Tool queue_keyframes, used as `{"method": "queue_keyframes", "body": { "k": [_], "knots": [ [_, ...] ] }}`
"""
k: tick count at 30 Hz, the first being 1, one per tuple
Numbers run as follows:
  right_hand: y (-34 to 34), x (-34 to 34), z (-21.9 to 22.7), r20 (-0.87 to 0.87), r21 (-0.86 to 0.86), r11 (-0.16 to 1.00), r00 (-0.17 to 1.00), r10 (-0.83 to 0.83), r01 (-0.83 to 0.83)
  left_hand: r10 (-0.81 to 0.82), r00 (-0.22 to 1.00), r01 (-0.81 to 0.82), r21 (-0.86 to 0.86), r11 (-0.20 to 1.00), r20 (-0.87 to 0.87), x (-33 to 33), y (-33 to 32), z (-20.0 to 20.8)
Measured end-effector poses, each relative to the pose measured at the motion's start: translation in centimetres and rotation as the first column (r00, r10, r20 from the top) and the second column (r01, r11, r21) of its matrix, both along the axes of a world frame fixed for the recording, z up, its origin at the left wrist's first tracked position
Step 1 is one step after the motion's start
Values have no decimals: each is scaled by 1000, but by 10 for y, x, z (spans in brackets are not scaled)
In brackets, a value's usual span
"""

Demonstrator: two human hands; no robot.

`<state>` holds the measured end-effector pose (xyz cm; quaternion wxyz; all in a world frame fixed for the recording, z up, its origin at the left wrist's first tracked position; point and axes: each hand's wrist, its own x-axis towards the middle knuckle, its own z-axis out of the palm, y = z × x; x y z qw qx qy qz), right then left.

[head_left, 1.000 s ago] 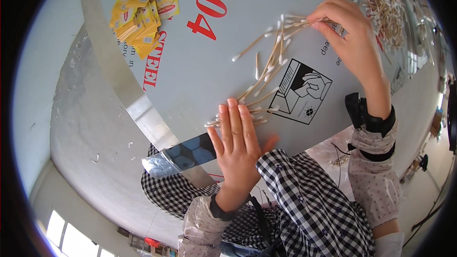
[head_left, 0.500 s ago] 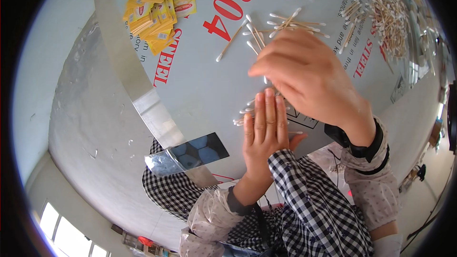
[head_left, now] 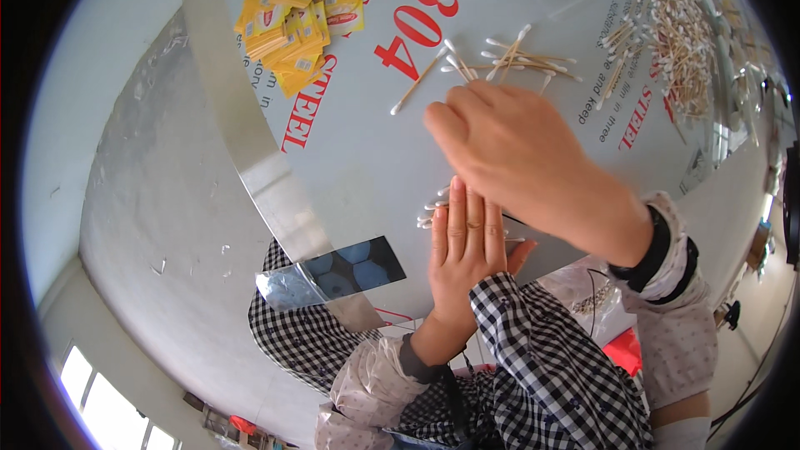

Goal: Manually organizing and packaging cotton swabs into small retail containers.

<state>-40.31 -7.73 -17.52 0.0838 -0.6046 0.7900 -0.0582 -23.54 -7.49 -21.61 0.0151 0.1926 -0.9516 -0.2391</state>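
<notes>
The left hand (head_left: 468, 246) lies palm down, its fingers straight and nearly together, its thumb out to the right. White-tipped cotton swabs (head_left: 430, 217) poke out from beside and under its fingers, on the grey film-covered tabletop (head_left: 342, 175). The right hand (head_left: 512, 150) is curled, back upward, above and just beyond the left fingertips, overlapping them in this view. Its own fingertips are hidden, so I cannot tell whether it pinches a swab, nor whether the two hands touch.

Just beyond the right knuckles, a few loose swabs (head_left: 531, 59) lie crossed at various angles. Farther off to the right is a dense heap of swabs (head_left: 679, 46), with some strays at its left side. At the upper left, well apart from the hands, sits an overlapping pile of yellow packets (head_left: 283, 33). Nearer the left hand, a dark panel with blue hexagons (head_left: 358, 267) lies at the tabletop's near edge, close to a shiny metal strip (head_left: 279, 200). Black-and-white checked cloth (head_left: 554, 342) shows below the hands, between pale sleeve covers (head_left: 367, 375).
</notes>
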Motion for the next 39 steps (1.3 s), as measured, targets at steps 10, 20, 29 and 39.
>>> {"method": "queue_keyframes", "body": {
  "k": [10,20,29,39],
  "knots": [
    [162,0,89,437,-6,595,538,-721,803,48,998,-43,-97,994,46,-30,-26,3],
    [326,43,51,43,163,254,250,-967,954,101,994,-99,-55,994,40,-41,-18,28],
    [119,21,17,504,-201,841,789,-351,502,-114,985,134,-153,979,130,14,5,2],
    [81,2,-6,249,-175,950,945,-210,257,60,997,-65,-107,992,-51,3,-60,3]
  ]
}}
